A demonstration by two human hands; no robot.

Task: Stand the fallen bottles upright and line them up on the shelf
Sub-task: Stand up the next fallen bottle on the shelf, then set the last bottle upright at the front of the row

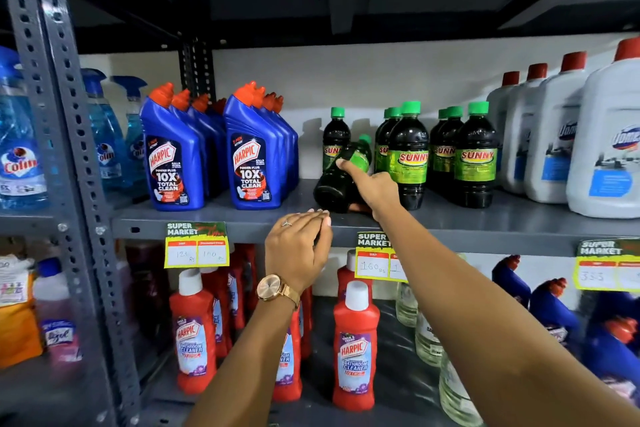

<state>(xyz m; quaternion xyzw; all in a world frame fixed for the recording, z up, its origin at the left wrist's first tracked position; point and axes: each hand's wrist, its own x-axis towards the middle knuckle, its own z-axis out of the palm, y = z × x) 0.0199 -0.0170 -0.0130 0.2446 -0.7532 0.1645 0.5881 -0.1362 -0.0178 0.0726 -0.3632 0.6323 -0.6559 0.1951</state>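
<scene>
Right hand (372, 189): wrapped around tilted dark bottle (337, 180), forefinger stretched along it.
Left hand (298, 246): loosely curled, holding nothing, at shelf (485, 224) edge, below-left of right hand.

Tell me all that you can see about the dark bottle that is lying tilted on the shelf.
The tilted bottle looks like plastic, filled with dark liquid, with a green cap and green label. It lies on the grey shelf, base toward the camera, cap pointing back toward an upright bottle. The right hand grips its side, thumb underneath. The left hand does not touch it.
</scene>
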